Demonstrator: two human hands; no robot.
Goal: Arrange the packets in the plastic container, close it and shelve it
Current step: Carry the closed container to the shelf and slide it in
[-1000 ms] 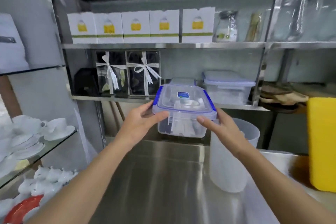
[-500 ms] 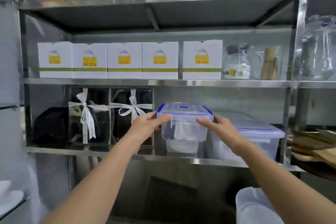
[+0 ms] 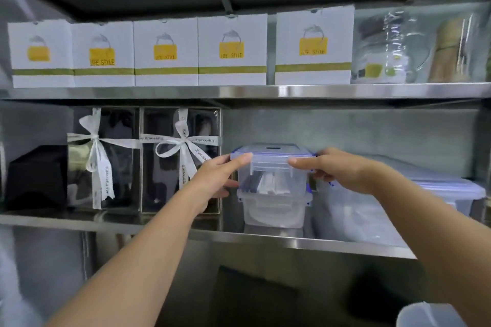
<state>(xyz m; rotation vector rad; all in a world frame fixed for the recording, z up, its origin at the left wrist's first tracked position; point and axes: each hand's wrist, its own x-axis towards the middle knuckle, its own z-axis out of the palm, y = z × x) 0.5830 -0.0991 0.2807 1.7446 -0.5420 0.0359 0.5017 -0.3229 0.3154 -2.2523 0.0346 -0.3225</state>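
Note:
The clear plastic container (image 3: 273, 180) with a blue-edged clip lid is closed and holds several white packets (image 3: 271, 184). It rests on top of another clear container (image 3: 273, 211) on the steel shelf (image 3: 164, 228). My left hand (image 3: 215, 176) grips its left side, thumb on the lid edge. My right hand (image 3: 337, 170) grips its right side, fingers along the lid's front clip.
Two ribboned dark gift boxes (image 3: 180, 159) and a black box (image 3: 36, 175) stand to the left. A larger lidded tub (image 3: 398, 210) sits close on the right. White boxes (image 3: 231, 50) line the shelf above. A plastic jug (image 3: 427, 314) rim shows bottom right.
I have lifted the closed container from above the counter up to the shelf and set it onto the lower container. My view has tilted upward with it.

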